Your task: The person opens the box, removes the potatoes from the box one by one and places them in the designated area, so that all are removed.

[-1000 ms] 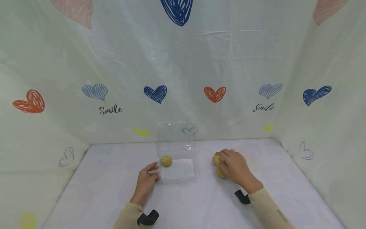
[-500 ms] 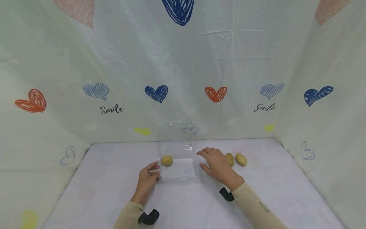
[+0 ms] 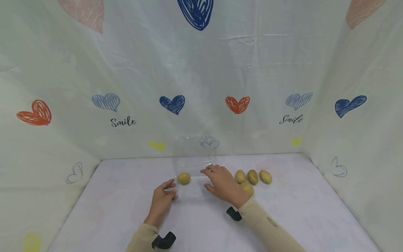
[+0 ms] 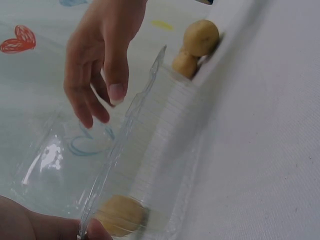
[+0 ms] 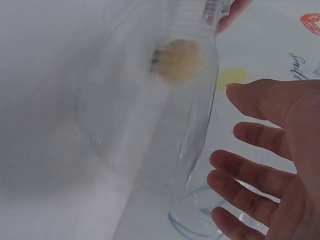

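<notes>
A clear plastic clamshell box (image 3: 196, 190) stands on the table with its lid (image 3: 192, 145) raised at the back. One potato (image 3: 184, 178) lies inside at the left. My left hand (image 3: 161, 203) pinches the box's left rim between thumb and finger, as the left wrist view shows at the thumb (image 4: 98, 230). My right hand (image 3: 224, 185) hovers over the right side of the box. Its fingers (image 5: 250, 172) are spread and loosely bent, with nothing between them in the right wrist view.
Several potatoes (image 3: 253, 177) lie on the white-covered table (image 3: 299, 210) right of the box, one partly behind my right hand. A curtain printed with hearts (image 3: 172, 104) stands behind the table and along both sides.
My right hand has moved left from the potatoes to above the box, uncovering several potatoes. The left hand and the potato in the box have stayed in place.
</notes>
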Demonstrator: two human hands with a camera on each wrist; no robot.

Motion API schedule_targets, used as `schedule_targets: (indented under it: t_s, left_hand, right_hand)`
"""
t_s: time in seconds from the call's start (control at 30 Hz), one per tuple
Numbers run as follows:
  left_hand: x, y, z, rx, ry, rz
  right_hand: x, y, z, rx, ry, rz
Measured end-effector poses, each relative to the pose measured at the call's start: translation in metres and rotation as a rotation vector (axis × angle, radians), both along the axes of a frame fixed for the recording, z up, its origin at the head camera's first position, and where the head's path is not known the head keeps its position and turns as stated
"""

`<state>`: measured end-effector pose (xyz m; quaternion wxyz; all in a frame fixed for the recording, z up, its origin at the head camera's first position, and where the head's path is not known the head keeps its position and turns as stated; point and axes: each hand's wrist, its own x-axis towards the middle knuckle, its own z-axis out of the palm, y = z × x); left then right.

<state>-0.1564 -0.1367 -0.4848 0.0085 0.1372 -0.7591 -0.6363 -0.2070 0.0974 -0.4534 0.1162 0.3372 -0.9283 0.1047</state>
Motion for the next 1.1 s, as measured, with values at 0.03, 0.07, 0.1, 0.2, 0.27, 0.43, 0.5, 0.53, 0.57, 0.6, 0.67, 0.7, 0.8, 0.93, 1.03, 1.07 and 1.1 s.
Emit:
schedule_targets:
  t_s: [0.03, 0.07, 0.1, 0.2, 0.27, 0.43, 0.5, 0.53, 0.57, 0.6, 0.67, 0.7, 0.8, 0.93, 1.03, 1.07, 1.1]
  left_hand:
    - [0.000, 0.000, 0.000, 0.002, 0.000, -0.001]
    - [0.000, 0.000, 0.000, 0.004, 0.000, 0.000]
    - [0.000, 0.000, 0.000, 0.004, 0.000, 0.000]
    - [0.000, 0.000, -0.001, 0.004, 0.000, 0.002]
    - [0.000, 0.000, -0.001, 0.004, 0.000, 0.003]
    - [0.000, 0.001, 0.000, 0.009, 0.002, -0.005]
    - [0.001, 0.001, 0.000, 0.017, 0.006, -0.008]
    - [0.001, 0.001, 0.001, 0.022, 0.008, -0.009]
    - [0.001, 0.000, 0.000, 0.025, 0.012, -0.010]
    - [0.001, 0.000, 0.000, 0.025, 0.016, -0.014]
    - [0.002, -0.001, -0.001, 0.023, 0.019, -0.017]
    - [0.002, -0.001, -0.001, 0.021, 0.019, -0.016]
    - [0.002, -0.001, -0.001, 0.008, 0.019, -0.016]
    - [0.002, 0.000, 0.000, -0.003, 0.016, -0.014]
    - [0.002, 0.000, 0.001, -0.010, 0.017, -0.017]
    - [0.002, 0.000, 0.001, -0.012, 0.016, -0.016]
    - [0.002, 0.000, 0.002, -0.013, 0.015, -0.015]
  right_hand:
    - [0.000, -0.003, -0.001, 0.006, 0.000, 0.001]
    - [0.000, -0.006, -0.001, 0.013, 0.000, 0.002]
    - [0.000, -0.009, -0.001, 0.018, -0.005, 0.002]
    - [0.001, -0.018, -0.001, 0.040, -0.026, -0.002]
    - [0.002, -0.023, -0.002, 0.055, -0.042, -0.010]
    - [0.002, -0.035, -0.002, 0.080, -0.065, -0.028]
    - [0.001, -0.040, -0.004, 0.084, -0.072, -0.035]
    - [0.001, -0.042, -0.005, 0.083, -0.077, -0.038]
    - [0.001, -0.043, -0.005, 0.084, -0.081, -0.044]
    - [0.001, -0.045, -0.006, 0.083, -0.084, -0.048]
    - [0.000, -0.048, -0.009, 0.081, -0.081, -0.053]
    - [0.000, -0.049, -0.010, 0.078, -0.080, -0.055]
    - [-0.001, -0.052, -0.014, 0.080, -0.072, -0.060]
    - [-0.002, -0.055, -0.016, 0.078, -0.066, -0.059]
    - [-0.003, -0.057, -0.016, 0.076, -0.070, -0.060]
    - [-0.003, -0.057, -0.017, 0.077, -0.072, -0.062]
    - [-0.004, -0.058, -0.017, 0.079, -0.076, -0.064]
